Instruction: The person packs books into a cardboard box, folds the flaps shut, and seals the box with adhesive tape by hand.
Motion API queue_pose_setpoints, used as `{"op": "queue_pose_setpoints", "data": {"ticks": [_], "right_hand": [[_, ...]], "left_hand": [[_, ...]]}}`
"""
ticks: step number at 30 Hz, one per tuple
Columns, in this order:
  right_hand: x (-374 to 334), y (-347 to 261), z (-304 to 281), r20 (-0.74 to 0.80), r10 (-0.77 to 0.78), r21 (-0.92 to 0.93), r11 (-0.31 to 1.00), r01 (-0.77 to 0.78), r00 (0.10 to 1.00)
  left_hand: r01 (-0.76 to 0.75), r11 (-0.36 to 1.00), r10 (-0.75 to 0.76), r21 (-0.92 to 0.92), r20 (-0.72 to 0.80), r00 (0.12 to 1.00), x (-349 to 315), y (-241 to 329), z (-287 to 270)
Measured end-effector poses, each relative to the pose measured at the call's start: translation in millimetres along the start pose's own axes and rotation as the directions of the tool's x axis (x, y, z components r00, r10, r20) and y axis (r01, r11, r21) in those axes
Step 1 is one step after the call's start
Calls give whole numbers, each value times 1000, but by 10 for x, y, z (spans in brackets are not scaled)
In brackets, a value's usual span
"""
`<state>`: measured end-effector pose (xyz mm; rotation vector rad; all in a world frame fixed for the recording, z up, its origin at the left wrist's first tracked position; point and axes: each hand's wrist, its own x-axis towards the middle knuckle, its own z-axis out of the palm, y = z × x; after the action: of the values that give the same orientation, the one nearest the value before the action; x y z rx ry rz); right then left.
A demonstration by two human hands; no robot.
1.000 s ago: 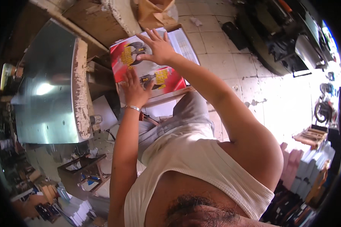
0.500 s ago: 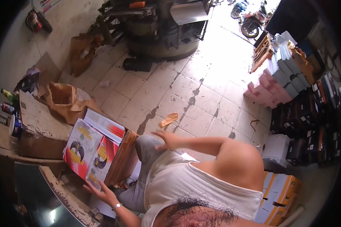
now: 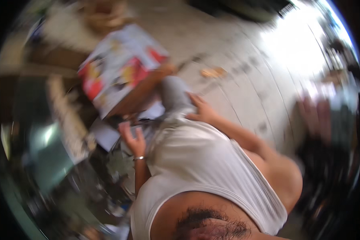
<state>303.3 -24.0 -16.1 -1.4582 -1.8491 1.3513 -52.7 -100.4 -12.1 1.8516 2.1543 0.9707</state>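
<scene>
A stack of printed sheets (image 3: pixel 122 66), its top sheet bright with red, yellow and pale blue, sits in the upper left of the frame, tilted so that its brown side edge faces down and to the right. It rests on a low worktop (image 3: pixel 36 64) whose surface runs off toward the left rim. The whole picture is smeared by motion, so fine detail on the sheets cannot be made out.

Just below the stack, near the middle of the frame, the left hand (image 3: pixel 133 138) is raised with its palm open and the fingers (image 3: pixel 124 129) spread slightly upward. It holds nothing and seems to hover just short of the stack's lower corner, over some pale papers (image 3: pixel 106 136); whether it touches them cannot be told. A thin metal bracelet (image 3: pixel 139 158) circles the wrist.

The right hand (image 3: pixel 202 112) lies to the right of the stack, flat on the person's own grey-clad knee (image 3: pixel 174 96), fingers loosely extended and gripping nothing. Its bare forearm runs down and right to the shoulder. The person wears a white sleeveless top (image 3: pixel 200 168) that fills the lower centre.

Beyond the knee, pale floor tiles (image 3: pixel 236 92) stretch to the upper right, where strong light washes them out. A small brownish scrap (image 3: pixel 213 72) lies on the tiles right of the stack. At the lower left a curved, shiny metal surface (image 3: pixel 48 160) reflects light.
</scene>
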Motion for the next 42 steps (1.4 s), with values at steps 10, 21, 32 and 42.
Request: {"op": "queue_pose_setpoints", "data": {"ticks": [10, 21, 32, 42], "right_hand": [[349, 106, -114, -22, -275, -231, 937, 263, 961], [1064, -1126, 193, -62, -683, -297, 709, 639, 728], [703, -584, 90, -24, -621, -227, 766, 601, 783], [1286, -366, 75, -275, -363, 173, 892, 417, 890]], "left_hand": [[268, 951, -252, 155, -118, 961, -882, -60, 98], [592, 746, -662, -303, -252, 706, -1238, 381, -91], [639, 654, -739, -404, -162, 654, -1364, 190, 85], [676, 713, -696, -187, -66, 715, -1409, -97, 180]]}}
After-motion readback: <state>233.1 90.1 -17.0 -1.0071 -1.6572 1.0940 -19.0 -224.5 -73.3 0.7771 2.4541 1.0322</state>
